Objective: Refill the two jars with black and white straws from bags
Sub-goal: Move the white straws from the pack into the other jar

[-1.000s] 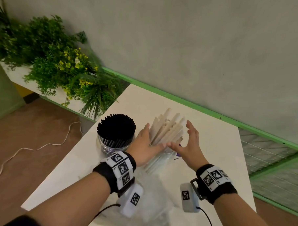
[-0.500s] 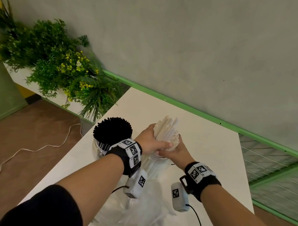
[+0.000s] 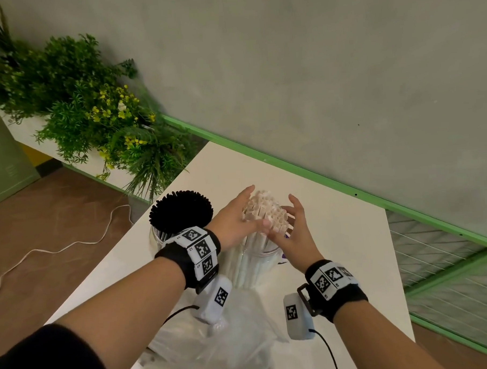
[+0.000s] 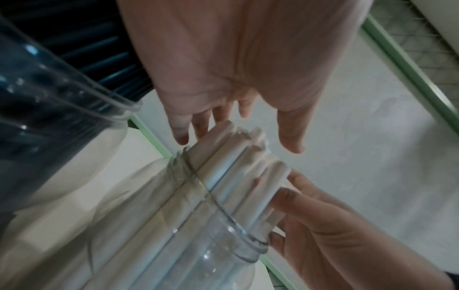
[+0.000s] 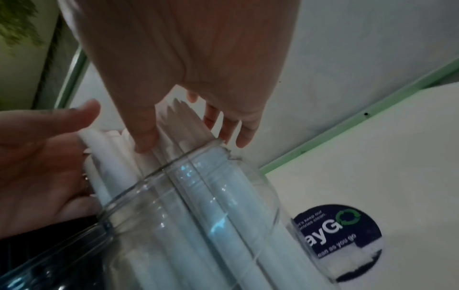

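White straws [image 3: 266, 211] stand bunched in a clear jar [image 3: 254, 263] at mid-table, their tops well above its rim [image 4: 223, 206]. My left hand [image 3: 245, 209] lies against their left side and my right hand [image 3: 283, 216] against their right, both with straight fingers, cupping the bundle without gripping it. In the right wrist view my right thumb [image 5: 146, 137] touches the white straws [image 5: 116, 172]. In the left wrist view the white straws [image 4: 238, 157] stand between both palms. The jar of black straws [image 3: 180, 212] stands just left of it, packed full.
A crumpled clear plastic bag [image 3: 216, 350] lies on the white table [image 3: 350, 235] under my wrists. A round dark sticker [image 5: 340, 235] sits on the table beside the jar. Green plants [image 3: 94, 115] stand to the left, the grey wall [image 3: 315, 69] behind.
Half a second ago both hands gripped the white straw bundle tightly. They have now let go and spread flat on either side, and the straw tops have loosened a little.
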Motion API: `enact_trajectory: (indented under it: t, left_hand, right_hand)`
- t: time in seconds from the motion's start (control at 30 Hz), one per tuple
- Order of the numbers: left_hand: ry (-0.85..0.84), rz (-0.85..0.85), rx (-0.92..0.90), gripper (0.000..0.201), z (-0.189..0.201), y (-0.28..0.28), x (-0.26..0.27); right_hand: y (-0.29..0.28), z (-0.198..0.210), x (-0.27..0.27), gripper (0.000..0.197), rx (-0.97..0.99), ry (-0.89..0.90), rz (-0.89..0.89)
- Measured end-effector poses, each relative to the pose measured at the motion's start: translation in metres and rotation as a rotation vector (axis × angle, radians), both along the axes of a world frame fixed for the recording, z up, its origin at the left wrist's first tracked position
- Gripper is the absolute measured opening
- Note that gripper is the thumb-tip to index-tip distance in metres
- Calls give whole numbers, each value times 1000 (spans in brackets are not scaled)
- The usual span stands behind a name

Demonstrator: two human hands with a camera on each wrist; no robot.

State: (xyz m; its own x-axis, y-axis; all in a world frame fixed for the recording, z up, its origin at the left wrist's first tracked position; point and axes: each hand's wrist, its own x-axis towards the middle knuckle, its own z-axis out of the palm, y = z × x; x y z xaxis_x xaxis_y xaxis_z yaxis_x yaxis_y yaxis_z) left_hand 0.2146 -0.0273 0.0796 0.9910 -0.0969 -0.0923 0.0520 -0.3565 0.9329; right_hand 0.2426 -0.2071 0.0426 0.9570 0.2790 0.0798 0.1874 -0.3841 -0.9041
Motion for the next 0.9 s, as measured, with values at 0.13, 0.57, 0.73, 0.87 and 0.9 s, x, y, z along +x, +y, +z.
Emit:
enact_trajectory:
  t: [0.13, 0.57, 0.73, 0.87, 0.9]
  left_hand:
    - [-125, -28, 140, 64, -3, 5, -11]
    - [-119, 39, 245, 51, -8, 9, -33]
    - [-53, -6, 241, 52, -10, 20, -40]
    - [4, -46, 229, 51, -12, 22, -43]
    - [17, -56, 225, 50, -13, 23, -43]
  right_hand:
    - [-1, 3, -6, 64, -228, -367, 13]
    - [27, 6, -3, 68, -692, -552, 116]
    - [21, 10, 0, 62, -614, -528, 104]
    - [37, 23, 2, 68, -754, -501, 123]
    - [41, 23, 4, 72, -824, -473, 127]
